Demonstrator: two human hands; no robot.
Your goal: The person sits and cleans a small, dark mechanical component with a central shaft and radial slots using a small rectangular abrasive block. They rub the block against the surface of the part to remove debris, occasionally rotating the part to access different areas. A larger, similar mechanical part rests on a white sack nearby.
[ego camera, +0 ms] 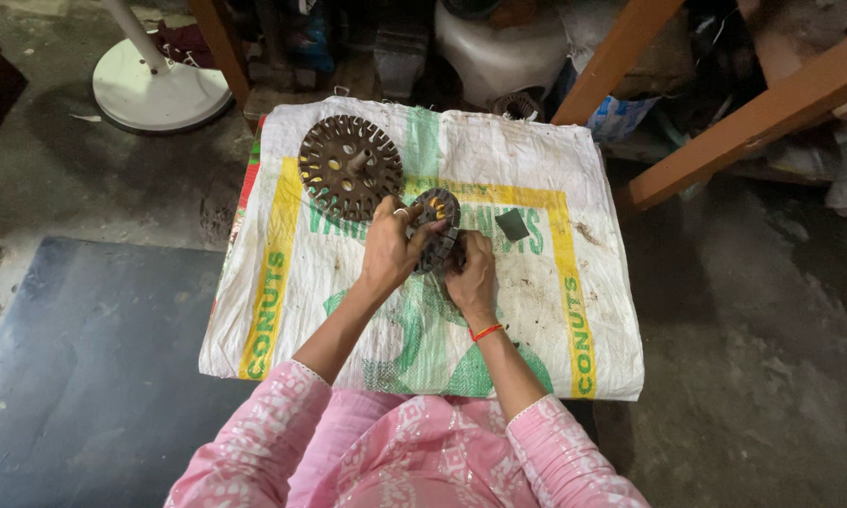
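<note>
I have both hands on the small slotted metal core [436, 230], held up over the middle of the woven sack [536, 320]; my left hand [389, 246] is clamped round its left rim, thumb across the face, a ring showing on one finger; my right hand [471, 273] pinches the lower right edge, fingertips pressed at the slots. I judge the step to be working something into the slots along the rim; the next move would call for a steady left grip while the right turns or feeds. The core looks dull, rusty, toothed; the larger slotted disc [350, 166] lies flat near the sack's far left corner, its shaft upright; a small grey card [512, 224] lies just right of my hands.
</note>
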